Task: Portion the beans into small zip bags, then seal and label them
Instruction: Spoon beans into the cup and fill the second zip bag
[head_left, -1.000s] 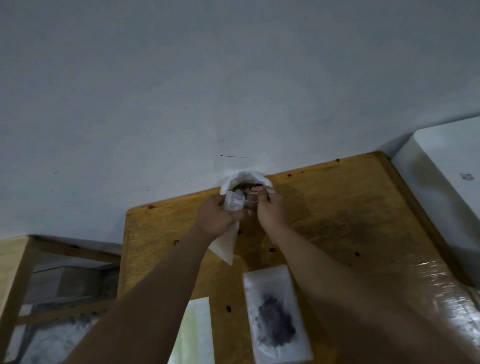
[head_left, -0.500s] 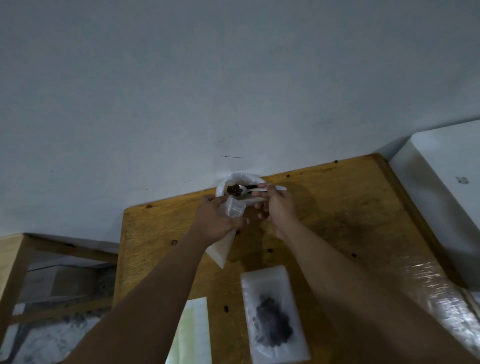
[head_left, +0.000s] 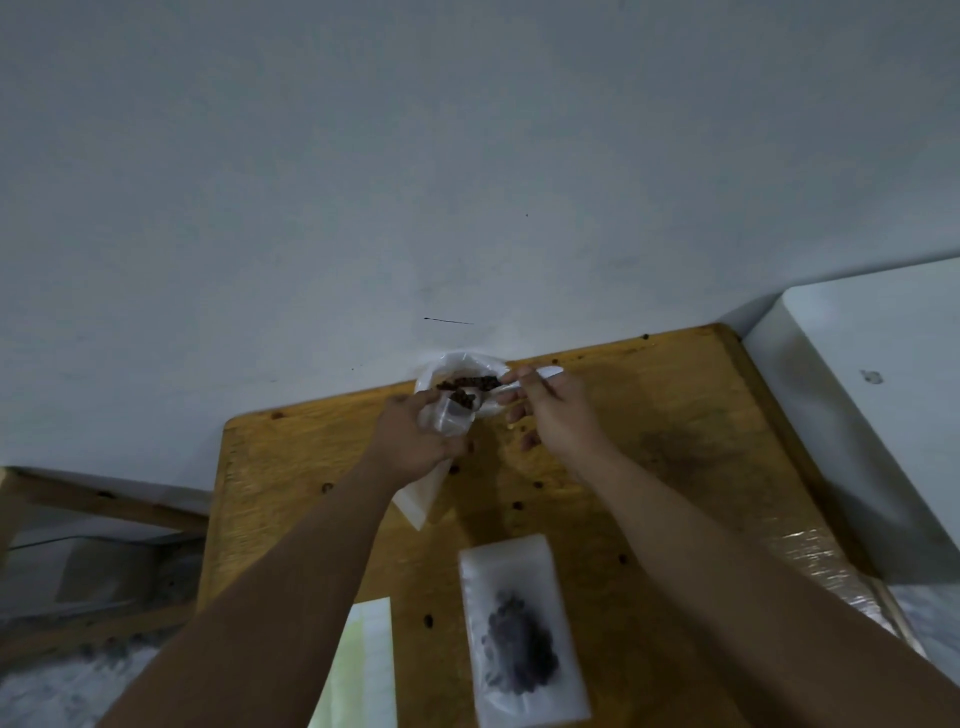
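My left hand (head_left: 410, 441) holds a small clear zip bag (head_left: 422, 493) by its open mouth; the bag hangs down toward the wooden table (head_left: 649, 467). My right hand (head_left: 556, 415) grips a white plastic spoon (head_left: 511, 385) loaded with dark beans (head_left: 465, 399), its bowl at the bag's mouth. Just behind stands a large clear bag of beans (head_left: 452, 366) against the wall. A filled flat zip bag (head_left: 522, 634) with dark beans lies on the table near me.
A pale green and white sheet (head_left: 363, 665) lies at the table's near left. Several loose beans dot the tabletop. A white box-like surface (head_left: 872, 405) stands to the right. A wooden frame (head_left: 98, 499) is at the left. Shiny plastic wrap covers the table's right corner.
My right hand lifted the spoon out of the big bag with beans on it and brought it over the mouth of the small bag in my left hand.
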